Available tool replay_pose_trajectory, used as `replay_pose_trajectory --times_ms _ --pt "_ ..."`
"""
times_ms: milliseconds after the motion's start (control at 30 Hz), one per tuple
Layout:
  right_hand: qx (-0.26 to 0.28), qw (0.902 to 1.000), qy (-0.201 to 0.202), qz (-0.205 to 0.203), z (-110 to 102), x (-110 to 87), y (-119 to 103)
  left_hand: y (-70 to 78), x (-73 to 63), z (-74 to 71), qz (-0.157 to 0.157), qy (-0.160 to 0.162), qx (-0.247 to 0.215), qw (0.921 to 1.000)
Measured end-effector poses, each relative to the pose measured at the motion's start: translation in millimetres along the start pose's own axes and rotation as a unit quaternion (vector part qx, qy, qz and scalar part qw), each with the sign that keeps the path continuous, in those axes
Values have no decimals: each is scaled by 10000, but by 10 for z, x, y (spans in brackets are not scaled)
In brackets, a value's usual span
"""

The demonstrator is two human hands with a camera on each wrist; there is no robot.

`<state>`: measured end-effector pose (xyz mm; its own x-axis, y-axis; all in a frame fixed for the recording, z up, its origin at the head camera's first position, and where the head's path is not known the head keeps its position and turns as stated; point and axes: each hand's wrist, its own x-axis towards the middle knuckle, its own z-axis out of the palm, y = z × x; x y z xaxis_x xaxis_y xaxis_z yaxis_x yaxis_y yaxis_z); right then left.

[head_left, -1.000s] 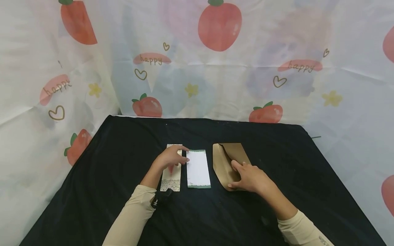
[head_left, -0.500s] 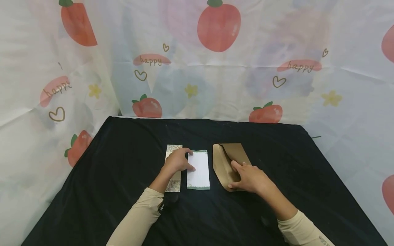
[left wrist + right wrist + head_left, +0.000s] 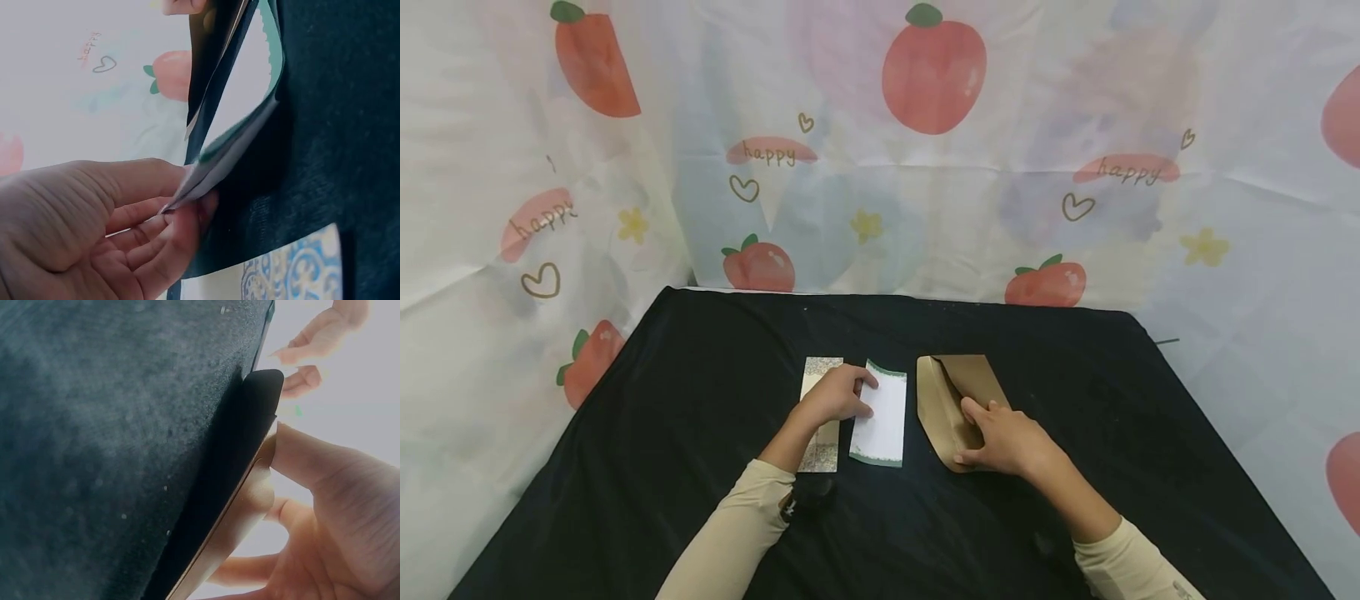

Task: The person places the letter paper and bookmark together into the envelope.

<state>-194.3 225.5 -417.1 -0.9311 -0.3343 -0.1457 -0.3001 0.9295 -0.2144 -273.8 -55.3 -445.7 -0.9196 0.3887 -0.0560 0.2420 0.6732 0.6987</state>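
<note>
In the head view, a white card with green borders (image 3: pixel 882 433) lies in the middle, its left side raised and bowed. My left hand (image 3: pixel 835 395) pinches that left edge between thumb and fingers; the left wrist view shows the card (image 3: pixel 244 87) tilted up from the cloth, its layers slightly parted. Beneath my left wrist lies a cream card with a patterned end (image 3: pixel 822 457), partly hidden. To the right, a brown paper envelope (image 3: pixel 934 408) has its flap unfolded toward the left. My right hand (image 3: pixel 1011 437) grips the envelope at its mouth, holding the mouth apart.
A black cloth (image 3: pixel 722 350) covers the table. White curtains (image 3: pixel 850 83) printed with red fruit and "happy" hang behind and at both sides. The white card lies between the patterned card and the envelope.
My left hand has moved right from over the patterned card, taken hold of the white card's left edge and lifted it, turning the card slightly. The right hand stays at the envelope.
</note>
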Motion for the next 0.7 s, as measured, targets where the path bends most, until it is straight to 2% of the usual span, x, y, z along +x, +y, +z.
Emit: replay_pose_trajectory --times_ms 200,433,700 --pt "-24 10000 -38 30 1 1 -5 12 -28 -13 -40 -163 -265 9995" --pt "-6 10000 0 26 -7 3 -9 23 -43 -36 -134 -319 -356 9988" --pt "-5 10000 -6 11 5 0 -11 -29 -17 -26 -90 -545 -720 9959"
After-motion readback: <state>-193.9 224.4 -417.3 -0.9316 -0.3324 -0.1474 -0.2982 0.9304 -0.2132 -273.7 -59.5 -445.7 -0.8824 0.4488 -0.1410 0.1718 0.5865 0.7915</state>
